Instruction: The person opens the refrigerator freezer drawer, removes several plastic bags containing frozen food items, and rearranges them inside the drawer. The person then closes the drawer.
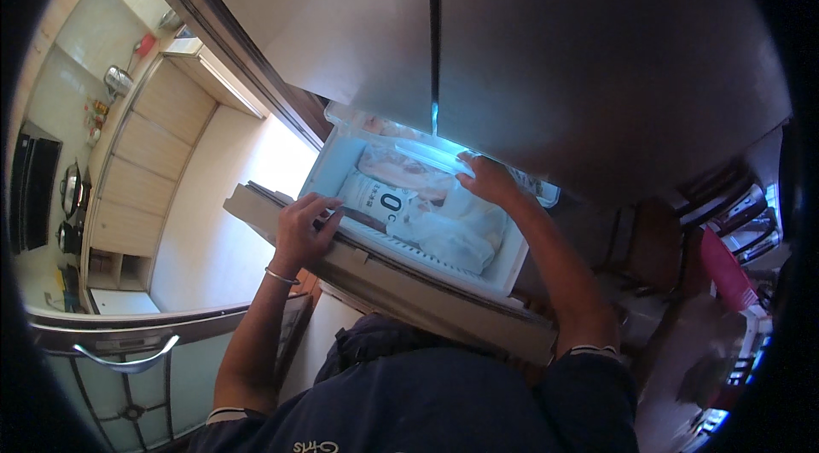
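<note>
A refrigerator's pulled-out freezer drawer lies before me, lit bluish from above. In it are a white printed ice pack, frozen food in clear plastic bags and a whitish plastic bag. My left hand, with a bangle at the wrist, is at the drawer front's left part, its fingers bent over the edge; whether they grip is unclear. My right hand has its fingers on the front edge of an upper clear plastic tray at the drawer's back.
Closed refrigerator doors rise above the drawer. To the left, beyond a door frame, are a kitchen counter with pans and a glazed door with a metal handle. Wooden chairs and a pink object stand at right.
</note>
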The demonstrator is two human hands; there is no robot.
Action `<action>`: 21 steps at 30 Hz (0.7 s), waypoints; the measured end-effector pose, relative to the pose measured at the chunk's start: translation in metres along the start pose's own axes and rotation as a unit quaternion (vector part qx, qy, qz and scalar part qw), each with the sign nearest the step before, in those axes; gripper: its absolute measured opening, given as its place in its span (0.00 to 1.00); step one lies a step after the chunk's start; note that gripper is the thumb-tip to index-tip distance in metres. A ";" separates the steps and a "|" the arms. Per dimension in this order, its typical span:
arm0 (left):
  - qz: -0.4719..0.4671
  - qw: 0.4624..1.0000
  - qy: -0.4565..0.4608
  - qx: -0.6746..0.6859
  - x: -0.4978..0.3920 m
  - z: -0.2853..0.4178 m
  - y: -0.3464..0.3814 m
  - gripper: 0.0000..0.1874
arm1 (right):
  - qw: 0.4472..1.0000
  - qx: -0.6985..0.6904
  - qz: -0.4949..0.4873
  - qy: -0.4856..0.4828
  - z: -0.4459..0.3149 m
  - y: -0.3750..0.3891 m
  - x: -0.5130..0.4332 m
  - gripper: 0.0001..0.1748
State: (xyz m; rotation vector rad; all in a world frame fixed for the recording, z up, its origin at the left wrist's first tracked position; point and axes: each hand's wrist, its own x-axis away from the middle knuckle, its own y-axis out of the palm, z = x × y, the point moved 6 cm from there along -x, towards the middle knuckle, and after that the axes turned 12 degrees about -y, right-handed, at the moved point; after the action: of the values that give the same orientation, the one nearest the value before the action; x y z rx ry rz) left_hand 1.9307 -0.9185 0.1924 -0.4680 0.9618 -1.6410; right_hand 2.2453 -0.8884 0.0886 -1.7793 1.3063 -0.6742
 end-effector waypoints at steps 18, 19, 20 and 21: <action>-0.020 0.999 -0.004 0.037 0.001 -0.003 -0.002 0.09 | 0.987 0.075 -0.140 -0.029 -0.052 0.087 0.060 0.26; -0.023 0.999 -0.009 0.040 0.001 -0.004 -0.002 0.09 | 0.983 0.071 -0.167 -0.026 -0.042 0.099 0.065 0.25; -0.022 0.999 -0.007 0.037 0.001 -0.003 -0.003 0.09 | 0.979 0.072 -0.187 -0.027 -0.032 0.109 0.070 0.24; -0.021 0.999 -0.004 0.033 0.001 -0.003 -0.003 0.09 | 0.969 0.081 -0.235 -0.003 -0.020 0.119 0.077 0.22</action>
State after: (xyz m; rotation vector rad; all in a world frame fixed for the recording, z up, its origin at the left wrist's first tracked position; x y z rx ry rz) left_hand 1.9260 -0.9182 0.1927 -0.4525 0.8938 -1.7022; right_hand 2.1927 -0.9832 -0.0049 -1.9651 0.7956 -1.0022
